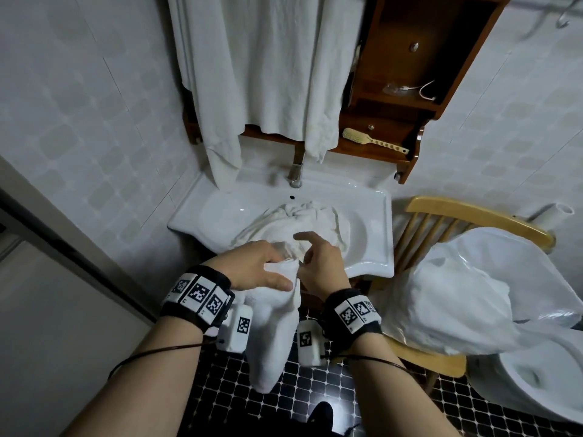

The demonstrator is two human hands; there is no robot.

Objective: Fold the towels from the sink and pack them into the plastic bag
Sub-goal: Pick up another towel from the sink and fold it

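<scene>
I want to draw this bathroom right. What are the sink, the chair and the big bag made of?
The sink is probably glazed ceramic: white and glossy, with bright reflections. The chair looks like pale varnished wood, with slim spindles in its back. The bag seems to be thin, see-through plastic: crinkled and shiny.

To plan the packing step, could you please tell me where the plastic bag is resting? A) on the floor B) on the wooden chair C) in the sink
B: the plastic bag lies on the wooden chair, to the right of the sink.
</scene>
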